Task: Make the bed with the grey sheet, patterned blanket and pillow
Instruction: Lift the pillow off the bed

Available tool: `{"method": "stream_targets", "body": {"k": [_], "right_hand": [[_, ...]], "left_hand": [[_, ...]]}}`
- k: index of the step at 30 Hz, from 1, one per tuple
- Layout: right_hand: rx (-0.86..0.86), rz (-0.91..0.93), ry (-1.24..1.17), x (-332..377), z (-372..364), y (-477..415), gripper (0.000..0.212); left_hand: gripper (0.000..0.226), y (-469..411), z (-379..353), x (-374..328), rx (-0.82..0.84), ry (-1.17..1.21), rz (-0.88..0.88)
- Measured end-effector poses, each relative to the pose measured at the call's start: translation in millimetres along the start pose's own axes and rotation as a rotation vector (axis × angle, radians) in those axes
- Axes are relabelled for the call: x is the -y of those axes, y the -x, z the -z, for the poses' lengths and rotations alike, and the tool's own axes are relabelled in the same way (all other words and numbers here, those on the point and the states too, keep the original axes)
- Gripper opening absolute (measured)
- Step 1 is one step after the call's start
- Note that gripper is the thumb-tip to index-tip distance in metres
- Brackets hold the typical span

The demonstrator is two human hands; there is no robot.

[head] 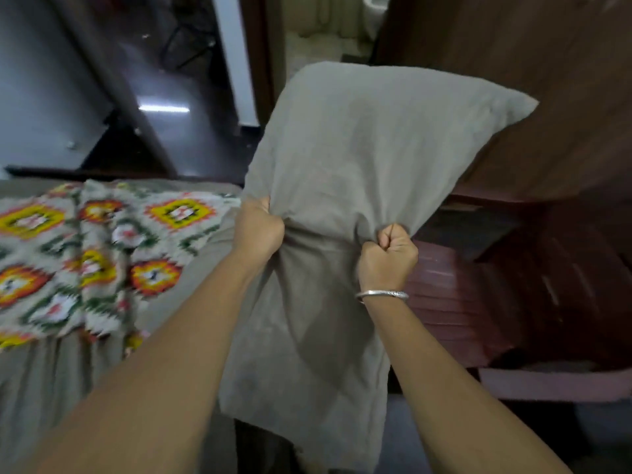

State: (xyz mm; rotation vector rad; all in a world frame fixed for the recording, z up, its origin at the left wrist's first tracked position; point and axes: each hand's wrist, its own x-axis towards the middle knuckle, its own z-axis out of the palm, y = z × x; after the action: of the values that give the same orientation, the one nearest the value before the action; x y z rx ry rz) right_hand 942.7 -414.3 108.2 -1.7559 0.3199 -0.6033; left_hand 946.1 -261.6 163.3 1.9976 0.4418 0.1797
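A grey pillow (369, 145) is held up in the air in front of me, its far end raised. My left hand (258, 229) grips a bunch of the pillow's cover on its left side. My right hand (388, 256), with a silver bangle on the wrist, grips the cover on the right side. The loose end of the pillowcase hangs down between my forearms. The patterned blanket (89, 251) lies rumpled on the bed at the left, on top of the grey sheet (48, 388).
A dark reddish wooden headboard or bed frame (478, 302) stands to the right. Dark wooden furniture (547, 80) rises behind the pillow. Dark glossy floor (164, 107) and a doorway (314, 35) lie beyond the bed.
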Motion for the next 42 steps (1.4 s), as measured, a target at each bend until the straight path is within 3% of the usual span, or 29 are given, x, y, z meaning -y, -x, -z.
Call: {"method": "stream_targets", "body": {"k": [5, 10, 16, 18, 21, 23, 24, 27, 31, 42], "right_hand": [[-0.274, -0.007, 0.126, -26, 68, -66, 0.031], [-0.518, -0.011, 0.273, -51, 122, -110, 0.036], [-0.725, -0.096, 0.421, -80, 167, -151, 0.033], [-0.757, -0.197, 0.492, -93, 177, -155, 0.024], [-0.625, -0.624, 0.615, -110, 190, -158, 0.011], [-0.421, -0.932, 0.720, -121, 192, -162, 0.036], [-0.331, -1.001, 0.745, -123, 191, -164, 0.048], [-0.229, -0.983, 0.687, -126, 178, -174, 0.065], [-0.121, -0.910, 0.710, -126, 160, -184, 0.064], [0.044, -0.789, 0.807, -106, 134, -182, 0.062]], "left_hand": [[0.027, -11, -99, -63, 0.315, -0.046, -0.090], [0.037, -23, -187, -104, 0.629, -0.043, -0.150], [0.041, -35, -285, -129, 0.850, -0.101, -0.301], [0.033, -38, -310, -128, 0.956, -0.151, -0.352], [0.026, -39, -335, -117, 1.107, -0.327, -0.405], [0.014, -34, -346, -110, 1.250, -0.421, -0.376], [0.017, -31, -350, -106, 1.315, -0.460, -0.366], [0.038, -25, -354, -103, 1.407, -0.539, -0.376], [0.037, -31, -350, -97, 1.415, -0.527, -0.374], [0.051, -44, -316, -90, 1.241, -0.558, -0.419]]}}
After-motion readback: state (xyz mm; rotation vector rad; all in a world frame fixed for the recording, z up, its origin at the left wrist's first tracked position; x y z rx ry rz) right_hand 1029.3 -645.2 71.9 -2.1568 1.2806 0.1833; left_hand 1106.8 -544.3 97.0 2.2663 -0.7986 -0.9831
